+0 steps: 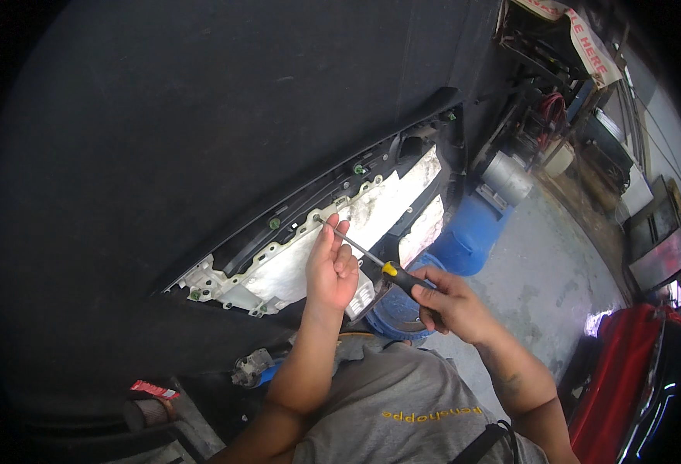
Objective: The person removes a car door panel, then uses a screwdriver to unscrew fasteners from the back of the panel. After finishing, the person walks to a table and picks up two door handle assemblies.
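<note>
My right hand [447, 301] wraps the screwdriver [392, 271]; my left hand [333, 274], half-curled, is by its tip at the panel [371, 205] before me, its grip unclear. Steady aim and light pressure should avoid slips.

Tip of the screwdriver [389, 269] too small to make out

Whether it meets the panel [282, 271] cannot be told — the fingers of the left hand [333, 272] crowd that spot, and hand and wrist hide a stretch of the panel behind them; the right hand [450, 303] covers the butt of the handle; the bucket [394, 315] is partly behind that hand and the shirt [387, 390], which the lower edge cuts off along with both arms; the red bodywork [615, 379] runs into the dark rim at right, the banner [584, 46] into the top — and the clutter [549, 120] near it is too dim to name
</note>
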A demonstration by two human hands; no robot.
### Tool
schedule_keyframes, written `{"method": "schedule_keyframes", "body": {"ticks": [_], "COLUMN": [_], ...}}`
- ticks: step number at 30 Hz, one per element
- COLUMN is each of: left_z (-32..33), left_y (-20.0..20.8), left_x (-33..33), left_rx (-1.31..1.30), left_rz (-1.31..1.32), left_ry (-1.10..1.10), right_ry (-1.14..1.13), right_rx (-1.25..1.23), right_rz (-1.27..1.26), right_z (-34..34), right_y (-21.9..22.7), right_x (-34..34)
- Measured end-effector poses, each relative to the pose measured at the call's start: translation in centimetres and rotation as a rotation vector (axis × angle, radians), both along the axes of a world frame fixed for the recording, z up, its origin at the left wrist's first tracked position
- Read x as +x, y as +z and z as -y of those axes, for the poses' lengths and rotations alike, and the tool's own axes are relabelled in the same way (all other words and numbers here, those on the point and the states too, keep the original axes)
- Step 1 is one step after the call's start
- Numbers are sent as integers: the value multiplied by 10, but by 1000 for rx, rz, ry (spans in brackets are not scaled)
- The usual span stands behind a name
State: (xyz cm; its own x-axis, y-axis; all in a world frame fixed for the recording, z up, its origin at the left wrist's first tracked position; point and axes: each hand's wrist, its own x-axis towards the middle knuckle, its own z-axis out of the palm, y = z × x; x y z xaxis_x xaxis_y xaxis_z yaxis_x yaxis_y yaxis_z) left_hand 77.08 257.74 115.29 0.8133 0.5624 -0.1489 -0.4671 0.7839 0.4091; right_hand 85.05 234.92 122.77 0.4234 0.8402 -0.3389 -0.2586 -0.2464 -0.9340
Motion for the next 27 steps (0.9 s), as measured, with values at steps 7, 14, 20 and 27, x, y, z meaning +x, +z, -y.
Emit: {"method": "schedule_keyframes", "body": {"ticks": [7,14,20,27], "left_z": [0,5,8,7], "left_y": [0,11,16,9], "left_x": [5,13,-6,0], "left_rx": [3,51,79,-23], "left_rz": [-88,-241,-151,-154], "left_ry": [88,195,38,128], "right_ry": [-223,-263,-172,36], "right_rx": [191,104,45,212], "right_rz": [1007,929,475,1464], "right_z": [7,20,29,29], "right_y": [-1,-11,-23,-12], "right_x": [-32,-34,-21,-32]}}
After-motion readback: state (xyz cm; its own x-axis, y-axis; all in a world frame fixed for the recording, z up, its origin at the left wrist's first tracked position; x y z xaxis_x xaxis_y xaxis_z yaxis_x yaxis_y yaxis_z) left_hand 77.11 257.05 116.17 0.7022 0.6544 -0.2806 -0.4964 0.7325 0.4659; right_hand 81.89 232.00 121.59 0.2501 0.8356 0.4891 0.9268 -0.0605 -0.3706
